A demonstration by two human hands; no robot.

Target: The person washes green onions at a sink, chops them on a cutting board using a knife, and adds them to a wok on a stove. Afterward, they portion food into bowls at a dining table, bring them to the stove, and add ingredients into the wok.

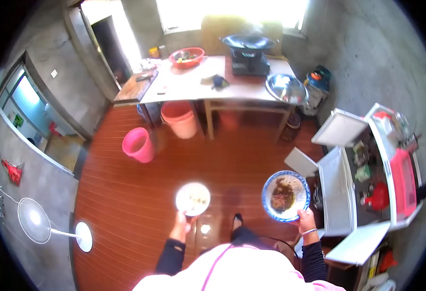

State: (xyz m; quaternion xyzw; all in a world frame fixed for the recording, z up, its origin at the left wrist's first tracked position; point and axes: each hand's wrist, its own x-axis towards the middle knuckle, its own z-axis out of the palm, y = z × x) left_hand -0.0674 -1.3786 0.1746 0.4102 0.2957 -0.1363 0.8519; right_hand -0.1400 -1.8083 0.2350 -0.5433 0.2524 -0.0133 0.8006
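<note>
A small white bowl (pixel 193 199) with pale pieces of food inside is held by its near rim in my left hand (pixel 183 224). My right hand (pixel 306 221) grips the lower right rim of a larger blue-and-white bowl (pixel 286 196), which holds brown and reddish food or sauce. Both bowls are over the reddish floor, well apart from each other. The fingers of each hand are closed at the rims, partly hidden by the bowls.
Ahead, a long table (pixel 174 87) bears a wok (pixel 248 41) on a stove, a metal basin (pixel 286 88), a red basin (pixel 186 57) and a cutting board (pixel 135 86). An open-doored cabinet (pixel 338 189) stands right. Pink buckets (pixel 138 145) and a fan (pixel 34 220) are left.
</note>
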